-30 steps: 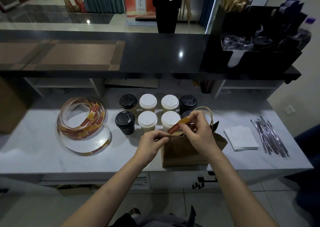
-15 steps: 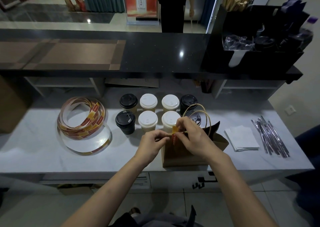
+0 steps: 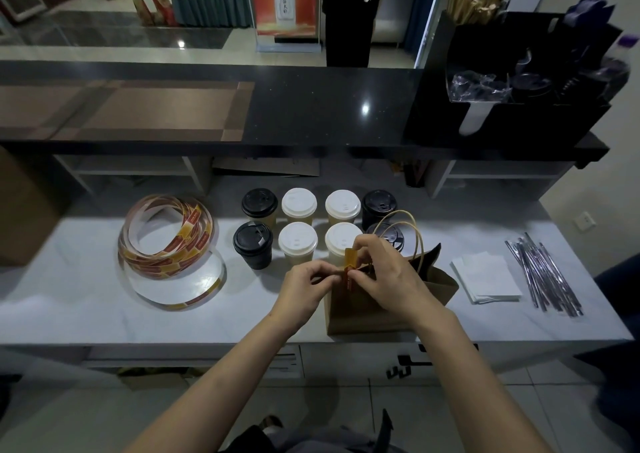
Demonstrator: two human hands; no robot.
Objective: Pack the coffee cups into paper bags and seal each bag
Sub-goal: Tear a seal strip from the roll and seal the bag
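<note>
Just right of frame centre, the bag [image 3: 360, 314] stands on the counter [image 3: 86, 300], with the cups [image 3: 298, 241] behind it. Both hands pinch the sticker [image 3: 349, 258] at its mouth: the left hand [image 3: 306, 288] takes the lower end, the right hand [image 3: 389, 274] the upper. The paper looks light and easily creased (the sticker even flimsier), so the stiffer top edge seems the safest place to hold.
</note>
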